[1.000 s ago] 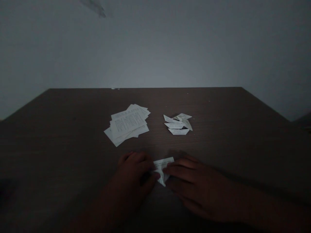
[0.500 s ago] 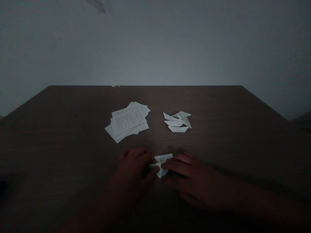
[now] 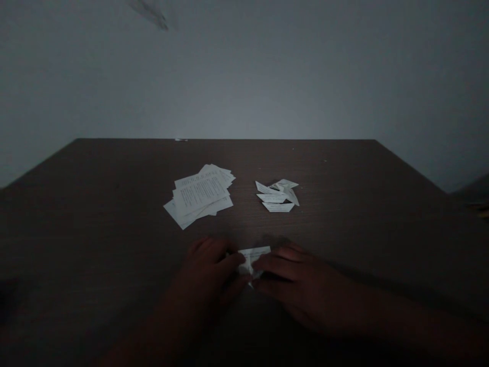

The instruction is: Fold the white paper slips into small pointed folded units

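A: Nearest to the camera?

B: Two bare hands low on the dark wooden table [image 3: 114,214], close together, with a small folded paper [image 3: 255,253] between them.

A: First the left hand [image 3: 208,267]. Loose or clenched?

B: Clasped on the folded paper. Thumb and fingertips brought together at its left edge, palm down, forearm coming in from the bottom of the view.

A: And the right hand [image 3: 301,285]?

B: Also gripping the same paper, from the right side. Fingers stretched over its lower part and hiding most of it. Only the upper white strip and a small corner visible between the fingertips.

A: Exact place of the folded paper?

B: In the near middle of the table, touching both hands. Lying on the surface or lifted just above it: hard to tell in such dim light.

A: Further away?

B: Beyond the left hand, a loose stack of printed slips [image 3: 200,196], fanned out and flat on the table. To the right of it, well apart from the hands, a little heap of folded pieces [image 3: 277,196], pointed in shape, lying partly over one another.

A: Anything else?

B: A tiny white scrap [image 3: 180,139] at the far edge of the table, and behind it a plain grey wall [image 3: 267,76]. Very dark everywhere, the print too small to read.
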Action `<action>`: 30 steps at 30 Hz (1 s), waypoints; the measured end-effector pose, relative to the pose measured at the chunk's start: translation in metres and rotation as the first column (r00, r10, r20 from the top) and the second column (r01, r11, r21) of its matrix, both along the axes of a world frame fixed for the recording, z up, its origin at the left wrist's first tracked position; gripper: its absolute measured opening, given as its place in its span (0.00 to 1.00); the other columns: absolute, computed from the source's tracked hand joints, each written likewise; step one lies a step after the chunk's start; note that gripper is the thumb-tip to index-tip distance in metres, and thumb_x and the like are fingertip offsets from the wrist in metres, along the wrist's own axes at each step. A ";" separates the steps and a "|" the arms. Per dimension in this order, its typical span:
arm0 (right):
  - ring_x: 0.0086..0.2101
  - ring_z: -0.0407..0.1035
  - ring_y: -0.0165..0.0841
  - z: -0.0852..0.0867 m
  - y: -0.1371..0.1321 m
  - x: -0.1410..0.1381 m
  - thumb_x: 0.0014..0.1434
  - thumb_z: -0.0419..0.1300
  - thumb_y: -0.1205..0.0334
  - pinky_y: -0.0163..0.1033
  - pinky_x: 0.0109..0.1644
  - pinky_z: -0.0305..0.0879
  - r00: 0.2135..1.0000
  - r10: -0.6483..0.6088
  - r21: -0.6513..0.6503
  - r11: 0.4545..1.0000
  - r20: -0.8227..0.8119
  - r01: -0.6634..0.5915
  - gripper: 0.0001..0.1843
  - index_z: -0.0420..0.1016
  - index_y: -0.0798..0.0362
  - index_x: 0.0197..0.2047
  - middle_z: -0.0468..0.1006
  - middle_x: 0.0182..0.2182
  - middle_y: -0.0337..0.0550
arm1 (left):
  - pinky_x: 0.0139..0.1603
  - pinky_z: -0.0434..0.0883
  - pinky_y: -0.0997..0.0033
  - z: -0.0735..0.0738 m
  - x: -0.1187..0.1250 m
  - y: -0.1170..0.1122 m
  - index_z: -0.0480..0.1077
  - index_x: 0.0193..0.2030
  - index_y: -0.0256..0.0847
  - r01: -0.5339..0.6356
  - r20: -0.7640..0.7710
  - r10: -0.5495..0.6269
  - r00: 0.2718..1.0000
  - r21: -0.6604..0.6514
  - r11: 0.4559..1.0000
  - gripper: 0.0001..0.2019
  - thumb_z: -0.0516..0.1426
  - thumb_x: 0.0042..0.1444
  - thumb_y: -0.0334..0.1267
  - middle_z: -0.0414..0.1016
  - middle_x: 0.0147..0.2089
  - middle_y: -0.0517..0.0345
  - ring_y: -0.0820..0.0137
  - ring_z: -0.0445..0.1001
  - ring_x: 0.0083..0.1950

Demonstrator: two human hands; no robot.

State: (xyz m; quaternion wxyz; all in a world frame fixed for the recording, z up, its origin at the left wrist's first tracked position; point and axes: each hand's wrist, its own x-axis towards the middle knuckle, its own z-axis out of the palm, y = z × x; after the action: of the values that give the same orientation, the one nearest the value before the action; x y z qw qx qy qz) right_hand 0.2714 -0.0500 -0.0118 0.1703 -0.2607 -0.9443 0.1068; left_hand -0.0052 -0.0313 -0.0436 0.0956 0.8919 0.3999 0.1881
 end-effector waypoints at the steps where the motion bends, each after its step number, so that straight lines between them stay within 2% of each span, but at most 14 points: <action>1: 0.52 0.77 0.42 0.000 0.000 0.000 0.82 0.58 0.65 0.48 0.60 0.74 1.000 -0.004 0.003 1.000 0.004 0.004 0.15 0.83 0.54 0.64 0.88 0.58 0.47 | 0.63 0.78 0.43 -0.002 -0.001 0.000 0.83 0.52 0.48 0.010 0.004 -0.010 1.000 0.008 1.000 0.07 0.65 0.70 0.36 0.83 0.51 0.53 0.55 0.81 0.51; 5: 0.54 0.77 0.42 0.002 -0.001 -0.001 0.83 0.58 0.65 0.48 0.62 0.74 1.000 -0.006 0.005 1.000 0.005 0.006 0.14 0.83 0.54 0.63 0.88 0.60 0.47 | 0.69 0.77 0.38 -0.006 -0.004 -0.001 0.84 0.55 0.51 0.014 0.003 -0.014 1.000 0.029 0.999 0.09 0.68 0.70 0.39 0.84 0.53 0.53 0.54 0.83 0.54; 9: 0.54 0.78 0.45 0.002 -0.001 0.000 0.79 0.58 0.68 0.51 0.63 0.75 1.000 0.003 -0.006 1.000 -0.007 -0.003 0.16 0.82 0.57 0.64 0.88 0.59 0.51 | 0.71 0.76 0.36 0.000 -0.004 -0.002 0.84 0.59 0.52 0.026 -0.037 -0.027 0.999 -0.009 1.000 0.12 0.69 0.70 0.38 0.84 0.54 0.52 0.54 0.83 0.55; 14: 0.57 0.78 0.46 0.000 -0.002 0.000 0.76 0.59 0.70 0.55 0.66 0.74 0.999 0.000 -0.041 0.999 0.050 0.002 0.21 0.78 0.56 0.69 0.80 0.72 0.50 | 0.72 0.75 0.33 0.012 -0.001 -0.004 0.84 0.60 0.50 0.023 -0.039 -0.025 0.999 -0.034 0.999 0.14 0.69 0.70 0.35 0.83 0.53 0.52 0.54 0.83 0.55; 19: 0.57 0.78 0.47 -0.001 -0.003 -0.002 0.75 0.60 0.71 0.56 0.67 0.74 0.997 -0.005 -0.023 1.000 0.076 0.007 0.21 0.79 0.56 0.68 0.79 0.74 0.47 | 0.74 0.73 0.32 0.013 0.001 -0.006 0.82 0.60 0.50 0.004 -0.008 -0.005 1.000 -0.075 0.997 0.16 0.69 0.68 0.34 0.82 0.55 0.53 0.53 0.83 0.57; 21: 0.58 0.78 0.47 -0.001 -0.002 -0.003 0.75 0.60 0.71 0.56 0.67 0.74 0.996 -0.005 -0.021 1.000 0.085 0.007 0.21 0.79 0.57 0.68 0.77 0.75 0.47 | 0.72 0.74 0.33 0.011 0.002 -0.006 0.82 0.59 0.49 -0.002 0.021 0.004 1.000 -0.084 0.996 0.15 0.69 0.68 0.33 0.83 0.54 0.53 0.53 0.82 0.56; 24: 0.58 0.77 0.47 0.001 -0.002 -0.003 0.75 0.61 0.71 0.55 0.68 0.74 0.997 -0.005 -0.022 1.000 0.077 0.006 0.22 0.79 0.57 0.69 0.77 0.75 0.47 | 0.65 0.79 0.41 0.011 0.005 -0.007 0.83 0.55 0.48 -0.020 0.062 0.027 0.998 -0.109 0.994 0.12 0.68 0.66 0.32 0.83 0.52 0.52 0.54 0.82 0.54; 27: 0.59 0.77 0.47 0.000 -0.002 -0.001 0.74 0.61 0.72 0.55 0.69 0.73 0.996 -0.003 -0.042 0.999 0.093 0.007 0.24 0.78 0.57 0.71 0.78 0.74 0.48 | 0.59 0.79 0.47 0.017 0.006 -0.005 0.84 0.53 0.48 -0.052 0.068 0.064 0.996 -0.168 0.984 0.12 0.67 0.64 0.31 0.83 0.53 0.51 0.54 0.81 0.54; 30: 0.61 0.76 0.47 -0.001 -0.002 0.001 0.73 0.59 0.73 0.55 0.72 0.71 0.994 -0.002 -0.075 0.997 0.109 0.011 0.27 0.77 0.57 0.72 0.79 0.73 0.49 | 0.57 0.79 0.48 0.026 0.009 -0.002 0.84 0.50 0.47 -0.083 0.044 0.099 0.994 -0.270 0.959 0.13 0.67 0.61 0.29 0.83 0.52 0.51 0.53 0.82 0.54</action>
State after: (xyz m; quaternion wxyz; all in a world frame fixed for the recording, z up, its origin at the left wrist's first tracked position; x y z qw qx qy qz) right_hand 0.2728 -0.0519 -0.0132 0.1087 -0.2756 -0.9465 0.1276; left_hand 0.0033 -0.0331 -0.0174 0.2177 0.8458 0.4594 0.1618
